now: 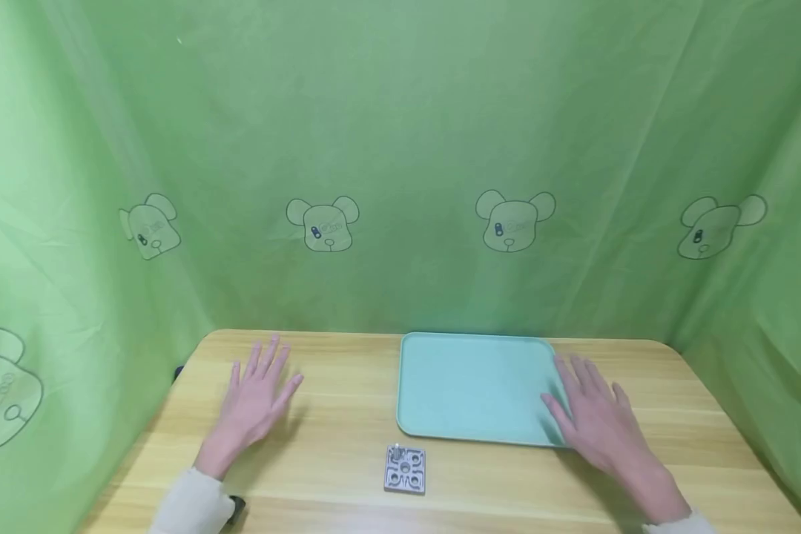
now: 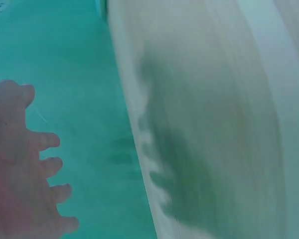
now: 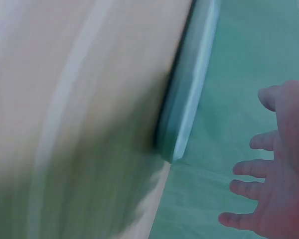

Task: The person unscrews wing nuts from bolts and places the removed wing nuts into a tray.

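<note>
My left hand [image 1: 256, 400] hovers palm down over the left part of the table, fingers spread, holding nothing. On the other side my right hand [image 1: 601, 423] is stretched out the same way and overlaps the right edge of a light teal tray [image 1: 477, 387]. In front of the tray lies a small square grey plate [image 1: 406, 480] with several round holes and a small metal piece [image 1: 397, 452] at its far left corner. The right wrist view shows the tray's rim [image 3: 184, 99] beside the empty right hand [image 3: 284, 174]; the left wrist view shows the empty left hand [image 2: 20, 174].
The wooden table [image 1: 334, 415] has rounded far corners. Green curtains [image 1: 407, 148] with bear-head drawings hang behind it and at both sides. A small dark object [image 1: 236, 510] shows beside the left sleeve [image 1: 193, 504].
</note>
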A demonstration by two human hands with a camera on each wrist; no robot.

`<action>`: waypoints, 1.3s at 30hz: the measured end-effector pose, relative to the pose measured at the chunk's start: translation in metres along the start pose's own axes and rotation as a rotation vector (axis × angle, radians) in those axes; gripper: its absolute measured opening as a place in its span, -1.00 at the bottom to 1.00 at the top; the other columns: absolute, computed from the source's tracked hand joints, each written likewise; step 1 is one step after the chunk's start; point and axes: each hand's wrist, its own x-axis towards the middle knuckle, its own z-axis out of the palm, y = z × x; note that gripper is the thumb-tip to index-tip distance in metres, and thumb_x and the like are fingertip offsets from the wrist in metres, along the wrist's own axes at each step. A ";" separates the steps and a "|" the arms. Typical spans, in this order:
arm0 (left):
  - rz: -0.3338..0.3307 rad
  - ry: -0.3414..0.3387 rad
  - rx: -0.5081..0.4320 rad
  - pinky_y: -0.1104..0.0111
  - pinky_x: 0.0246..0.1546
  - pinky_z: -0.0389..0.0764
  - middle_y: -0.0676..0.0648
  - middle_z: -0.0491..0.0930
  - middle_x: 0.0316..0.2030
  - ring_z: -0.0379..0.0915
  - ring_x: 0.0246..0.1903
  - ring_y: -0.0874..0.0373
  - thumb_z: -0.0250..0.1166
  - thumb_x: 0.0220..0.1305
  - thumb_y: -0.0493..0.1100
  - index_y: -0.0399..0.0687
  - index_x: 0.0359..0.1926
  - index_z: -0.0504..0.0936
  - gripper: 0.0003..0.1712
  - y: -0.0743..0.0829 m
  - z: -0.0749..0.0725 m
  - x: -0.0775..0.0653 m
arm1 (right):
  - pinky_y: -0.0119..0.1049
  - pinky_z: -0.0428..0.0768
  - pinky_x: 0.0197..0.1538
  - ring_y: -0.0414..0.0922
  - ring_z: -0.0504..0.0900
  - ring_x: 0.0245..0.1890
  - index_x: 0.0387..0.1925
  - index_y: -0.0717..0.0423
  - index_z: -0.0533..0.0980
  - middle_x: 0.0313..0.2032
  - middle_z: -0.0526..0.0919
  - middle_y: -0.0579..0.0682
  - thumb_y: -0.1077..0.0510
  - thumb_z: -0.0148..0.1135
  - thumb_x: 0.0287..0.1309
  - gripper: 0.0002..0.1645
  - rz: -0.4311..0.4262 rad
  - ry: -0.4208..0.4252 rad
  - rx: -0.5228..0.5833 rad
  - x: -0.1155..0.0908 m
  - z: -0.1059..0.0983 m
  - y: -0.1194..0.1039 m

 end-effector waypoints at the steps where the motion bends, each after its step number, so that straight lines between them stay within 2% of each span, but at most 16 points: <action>1: 0.003 0.005 -0.027 -0.37 0.51 -0.30 -0.17 -0.17 0.62 -0.26 0.56 -0.31 -0.18 0.59 0.32 -0.12 0.60 0.09 -0.17 0.003 0.000 -0.001 | 0.69 0.14 0.25 0.46 0.11 0.44 0.59 0.22 0.03 0.48 0.11 0.45 -0.19 -0.03 0.53 -0.13 0.007 0.009 0.004 0.001 -0.002 0.000; 5: 0.048 0.045 -0.166 -0.33 0.52 -0.14 -0.21 -0.05 0.60 -0.14 0.55 -0.28 -0.10 0.60 0.26 -0.17 0.58 0.14 -0.20 0.020 0.000 -0.007 | 0.68 0.33 0.11 0.50 0.21 0.36 0.55 0.27 0.12 0.41 0.18 0.52 -0.17 0.02 0.52 -0.16 0.034 0.031 0.041 0.004 -0.007 0.001; 9: 0.106 0.029 -0.390 -0.26 0.52 0.00 -0.26 0.06 0.55 -0.01 0.52 -0.28 -0.03 0.61 0.14 -0.21 0.55 0.19 -0.28 0.041 0.000 -0.014 | 0.72 0.33 0.05 0.57 0.21 0.30 0.56 0.29 0.06 0.41 0.15 0.56 -0.19 -0.02 0.54 -0.13 0.098 -0.010 0.096 0.006 -0.009 0.006; 13: 0.134 -0.070 -0.604 -0.19 0.52 0.08 -0.26 0.16 0.52 0.07 0.49 -0.26 0.02 0.61 0.07 -0.21 0.54 0.21 -0.32 0.060 0.002 -0.020 | 0.74 0.26 0.08 0.64 0.17 0.28 0.59 0.29 -0.06 0.41 0.09 0.61 -0.23 -0.10 0.56 -0.08 0.167 -0.085 0.154 0.007 -0.007 0.012; 17: 0.162 -0.237 -0.723 -0.22 0.48 0.21 -0.25 0.21 0.50 0.15 0.45 -0.26 0.16 0.54 0.04 -0.17 0.54 0.21 -0.28 0.072 0.007 -0.029 | 0.72 0.27 0.10 0.66 0.16 0.27 0.58 0.35 -0.11 0.39 0.08 0.64 -0.27 -0.07 0.54 -0.01 0.216 -0.160 0.217 0.004 -0.001 0.014; 21: 0.181 -0.384 -0.749 -0.28 0.40 0.33 -0.22 0.29 0.45 0.24 0.40 -0.27 0.42 0.31 0.00 -0.12 0.53 0.26 -0.13 0.081 0.011 -0.037 | 0.67 0.34 0.12 0.64 0.21 0.25 0.55 0.43 -0.07 0.34 0.12 0.67 -0.25 0.02 0.51 0.03 0.258 -0.203 0.241 0.004 0.005 0.012; 24: 0.201 -0.419 -0.744 -0.23 0.34 0.44 -0.21 0.41 0.37 0.35 0.31 -0.25 0.56 0.12 -0.04 -0.13 0.49 0.32 -0.03 0.091 0.014 -0.040 | 0.63 0.39 0.11 0.65 0.25 0.21 0.51 0.49 -0.02 0.29 0.17 0.69 -0.19 0.07 0.50 0.00 0.277 -0.212 0.232 0.007 0.008 0.012; 28: 0.187 -0.444 -0.757 -0.03 0.28 0.58 -0.21 0.53 0.24 0.45 0.21 -0.20 0.64 -0.06 -0.16 -0.22 0.38 0.43 -0.04 0.106 0.019 -0.045 | 0.56 0.48 0.06 0.61 0.33 0.16 0.46 0.54 0.07 0.22 0.25 0.68 -0.08 0.12 0.48 -0.08 0.299 -0.240 0.230 0.011 0.009 0.012; 32: 0.110 -0.462 -0.739 0.08 0.24 0.63 -0.15 0.57 0.17 0.51 0.15 -0.12 0.67 -0.20 -0.26 -0.27 0.31 0.50 -0.04 0.119 0.025 -0.049 | 0.52 0.49 0.10 0.58 0.36 0.15 0.40 0.59 0.16 0.17 0.32 0.67 0.03 0.18 0.42 -0.17 0.321 -0.255 0.239 0.014 0.011 0.012; 35: 0.071 -0.443 -0.696 0.13 0.22 0.64 -0.07 0.56 0.14 0.53 0.10 -0.05 0.69 -0.26 -0.25 -0.25 0.29 0.52 -0.02 0.127 0.031 -0.048 | 0.52 0.44 0.18 0.58 0.34 0.16 0.34 0.63 0.22 0.17 0.34 0.68 0.12 0.19 0.38 -0.24 0.341 -0.256 0.238 0.016 0.011 0.013; 39: 0.075 -0.412 -0.677 0.25 0.13 0.70 -0.04 0.55 0.09 0.55 0.00 0.02 0.70 -0.30 -0.27 -0.28 0.25 0.53 -0.04 0.134 0.038 -0.046 | 0.52 0.41 0.21 0.60 0.32 0.19 0.33 0.65 0.22 0.19 0.31 0.69 0.22 0.13 0.35 -0.30 0.373 -0.277 0.235 0.019 0.011 0.013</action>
